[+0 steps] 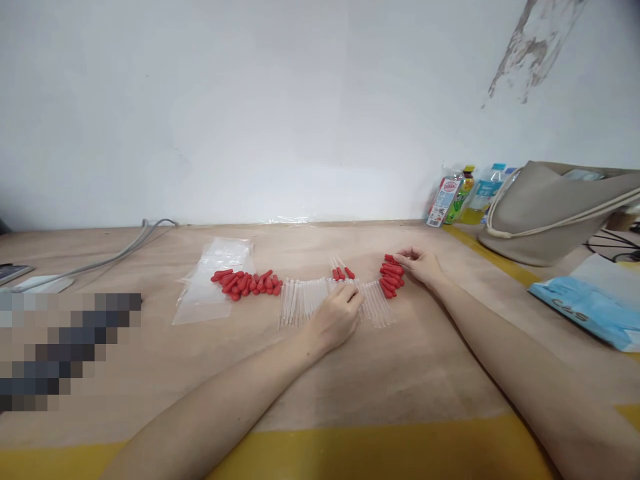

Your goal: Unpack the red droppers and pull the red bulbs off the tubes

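Observation:
My left hand (340, 313) rests over a row of thin clear dropper tubes (301, 300), its fingers pinched together; what lies between them is hidden. My right hand (420, 263) is at the right-hand pile of red rubber bulbs (391, 280), thumb and finger closed on a red bulb (389, 257) at its top. Just beyond my left hand lie a few droppers (341, 273), red bulbs fitted on clear tubes that point away from me. A second pile of red bulbs (245, 283) sits left of the tubes.
Under the left pile lies a clear plastic bag (205, 287). Drink bottles (484, 197) and a carton (443, 200) stand by the wall, beside a grey bag (540, 213). A blue packet (585, 310) lies at right. A grey cable (125, 252) crosses the left.

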Tool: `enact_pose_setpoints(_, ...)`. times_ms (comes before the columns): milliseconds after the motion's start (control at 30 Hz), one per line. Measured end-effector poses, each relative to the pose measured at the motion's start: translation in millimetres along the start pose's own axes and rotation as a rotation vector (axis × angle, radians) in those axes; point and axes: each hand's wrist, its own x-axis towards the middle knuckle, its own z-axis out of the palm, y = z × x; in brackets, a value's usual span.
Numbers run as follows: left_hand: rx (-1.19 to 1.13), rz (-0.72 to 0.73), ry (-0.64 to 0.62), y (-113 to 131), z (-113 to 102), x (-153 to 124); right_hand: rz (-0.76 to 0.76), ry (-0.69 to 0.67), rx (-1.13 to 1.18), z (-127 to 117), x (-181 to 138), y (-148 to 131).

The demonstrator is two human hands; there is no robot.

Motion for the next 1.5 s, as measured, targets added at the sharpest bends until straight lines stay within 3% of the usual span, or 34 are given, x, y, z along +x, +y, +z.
enact_pose_setpoints(167,-0.085,0.003,0.004,4.1,0.8,-0.8,-0.019,-0.009,-0.026,-1.0,-1.3,-1.0)
enact_pose_setpoints(367,-0.137,0.026,0.037,5.2,-0.5,-4.4,-0.026,0.199,-0.113,-3.5,-3.5,-6.6)
enact_pose_setpoints(467,-0.144,-0.003,0.073,6.7,-4.8,-9.0,-0.07,0.274,-0.191,-3.2,-8.3,-21.6)
enact_pose_setpoints(533,-0.153,-0.032,0.093,7.5,-8.9,-13.9,-0.181,0.282,-0.31,1.5,-14.7,-38.6)
enact_pose_setpoints(600,-0.164,-0.044,0.094,7.1,-14.2,-20.5,-0.312,0.206,-0.443,11.2,-23.5,-59.2)
enact_pose_setpoints(700,-0.173,-0.048,0.06,3.9,-24.8,-33.2,-0.339,0.019,-0.646,33.5,-37.2,-90.5)
enact_pose_setpoints(833,-0.175,-0.099,0.046,-3.2,-36.9,-50.7,-0.15,-0.179,-0.86,65.2,-42.1,-117.8)
enact_pose_setpoints(967,-0.186,-0.142,0.053,-8.4,-39.4,-58.8,0.094,-0.316,-0.952,85.1,-29.3,-124.0)
enact_pose_setpoints(1233,-0.182,-0.133,0.045,-9.9,-38.5,-55.8,0.22,-0.407,-0.947,101.2,-17.8,-125.7)
enact_pose_setpoints(1333,-0.182,-0.131,0.045,-10.2,-38.5,-56.9,0.146,-0.344,-0.939,96.7,-25.2,-131.7)
enact_pose_setpoints(1400,-0.186,-0.128,0.044,-10.6,-38.1,-57.6,0.018,-0.268,-0.9,86.7,-34.6,-133.1)
enact_pose_setpoints(1500,-0.154,-0.125,0.094,-10.9,-37.9,-57.5,-0.377,-0.077,-0.755,64.2,-55.5,-126.8)
